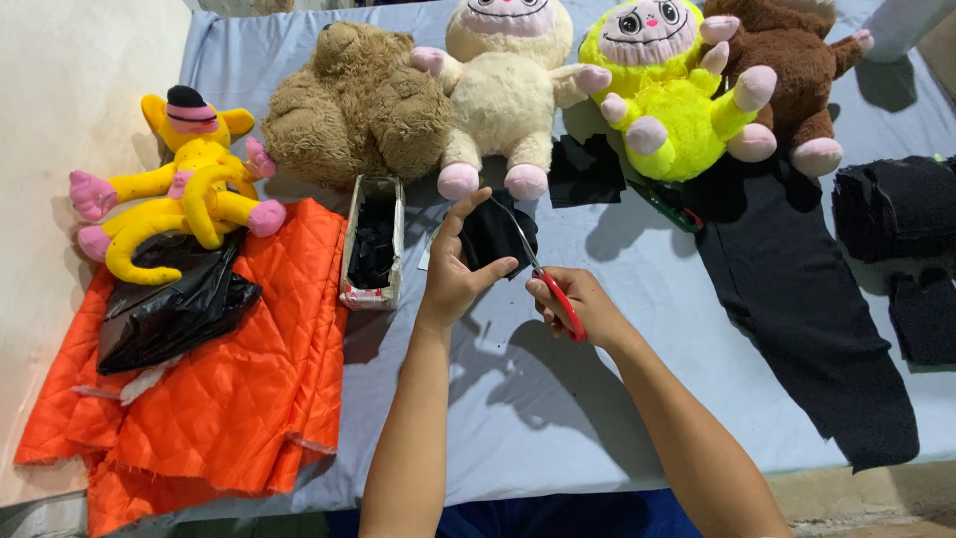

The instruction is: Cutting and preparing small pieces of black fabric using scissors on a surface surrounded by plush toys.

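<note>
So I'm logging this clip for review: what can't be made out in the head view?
- Scissors: the red handles sit mostly inside the right hand, and the blade tips are lost against the black fabric piece.
- Black fabric piece: its full outline is covered by the left hand.
- Small box: its dark contents are too dark to identify.
- Brown monkey toy: its head is cut off by the top edge.

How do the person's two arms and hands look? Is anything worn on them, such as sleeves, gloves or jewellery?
Both forearms are bare as far as the bottom edge of the picture: no sleeves show. The left hand and the right hand wear no gloves. No ring, watch or bracelet shows on the fingers or wrists. Whether the nails are painted is too small to tell.
</note>
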